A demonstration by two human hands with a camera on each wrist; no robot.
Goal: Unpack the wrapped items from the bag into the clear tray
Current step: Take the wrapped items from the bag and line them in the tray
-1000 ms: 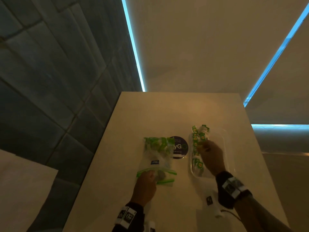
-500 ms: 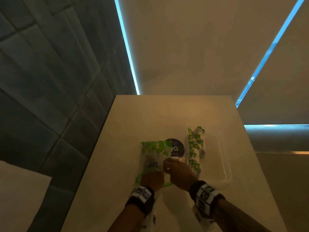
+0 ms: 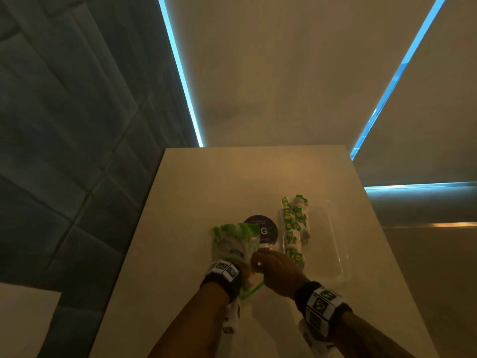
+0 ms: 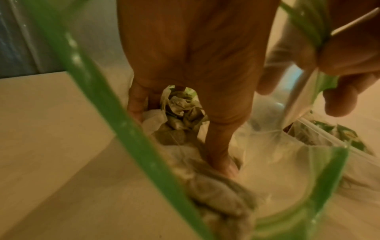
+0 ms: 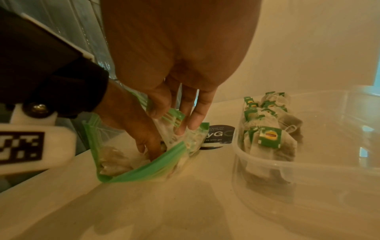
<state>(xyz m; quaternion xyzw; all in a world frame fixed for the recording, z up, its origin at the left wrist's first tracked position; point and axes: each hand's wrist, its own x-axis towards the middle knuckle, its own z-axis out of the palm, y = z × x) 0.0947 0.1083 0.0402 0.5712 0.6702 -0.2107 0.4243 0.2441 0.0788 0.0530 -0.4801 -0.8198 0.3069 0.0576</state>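
Observation:
A clear zip bag with a green rim lies on the table, holding several wrapped tea bags. My left hand is inside the bag, its fingers and thumb curled round a bunch of them. In the head view only its wrist shows. My right hand pinches the green rim at the bag's mouth and holds it open. The clear tray stands to the right of the bag, with a row of green-labelled tea bags along its left side.
A dark round sticker lies on the beige table between bag and tray. The tray's right half holds nothing. A grey tiled wall runs along the table's left edge.
My right hand left the tea bags in the tray and came over to pinch the bag's rim. My left hand went from the bag's mouth into the bag.

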